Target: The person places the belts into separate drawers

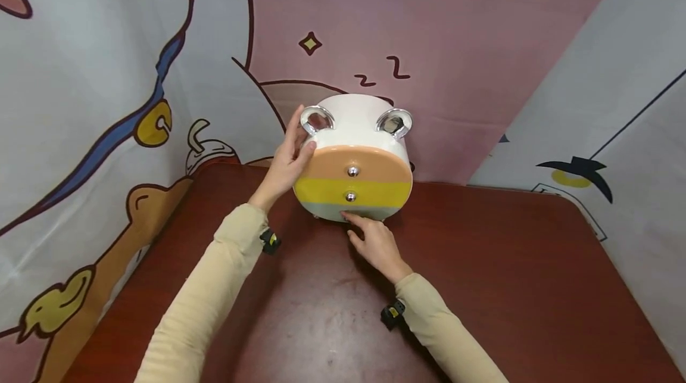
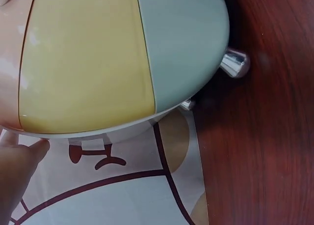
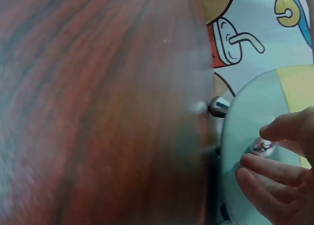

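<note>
In the head view, an oval cabinet (image 1: 356,127) has a white body, two chrome ears and orange, yellow and grey-green drawer fronts, all flush. My left hand (image 1: 286,159) rests against its left side with fingers extended beside the ear; in the left wrist view, part of that hand (image 2: 19,161) touches the rim. At the bottom drawer (image 3: 250,107) is my right hand (image 1: 377,243). The right wrist view has its thumb and fingers on either side of the chrome knob (image 3: 263,147), pinching it. From above, that hand mostly covers this knob.
The cabinet stands on short chrome feet (image 2: 235,63) on a reddish-brown table (image 1: 514,287). Behind and beside it hangs a cartoon-printed cloth (image 1: 455,43), close to the cabinet's back. Each sleeve carries a small black device (image 1: 270,241) at the wrist.
</note>
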`<action>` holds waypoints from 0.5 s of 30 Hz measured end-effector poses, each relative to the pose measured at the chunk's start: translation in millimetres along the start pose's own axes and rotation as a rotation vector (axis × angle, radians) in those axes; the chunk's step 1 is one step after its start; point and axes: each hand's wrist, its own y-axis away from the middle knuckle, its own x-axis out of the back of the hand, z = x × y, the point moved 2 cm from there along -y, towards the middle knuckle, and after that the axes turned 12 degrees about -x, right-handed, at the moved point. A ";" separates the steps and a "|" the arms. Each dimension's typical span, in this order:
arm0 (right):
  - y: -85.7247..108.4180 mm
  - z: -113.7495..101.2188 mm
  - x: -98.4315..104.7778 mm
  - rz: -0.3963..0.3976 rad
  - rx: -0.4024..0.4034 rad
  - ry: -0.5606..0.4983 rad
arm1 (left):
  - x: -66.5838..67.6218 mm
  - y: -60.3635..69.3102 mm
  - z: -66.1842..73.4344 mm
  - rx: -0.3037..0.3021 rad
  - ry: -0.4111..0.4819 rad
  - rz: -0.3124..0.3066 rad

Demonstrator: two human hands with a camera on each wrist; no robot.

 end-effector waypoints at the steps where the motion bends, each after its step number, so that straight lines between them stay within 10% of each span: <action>1: 0.7 -0.1 2.4 -0.004 0.002 0.006 | -0.9 1.2 0.6 -0.008 -0.021 0.000; 9: 10.9 10.0 29.3 0.016 -0.036 0.001 | -4.0 31.8 -23.6 -0.020 -0.176 0.063; 15: 17.1 25.2 58.4 0.042 -0.063 0.012 | 11.5 63.5 -57.2 0.083 -0.331 -0.058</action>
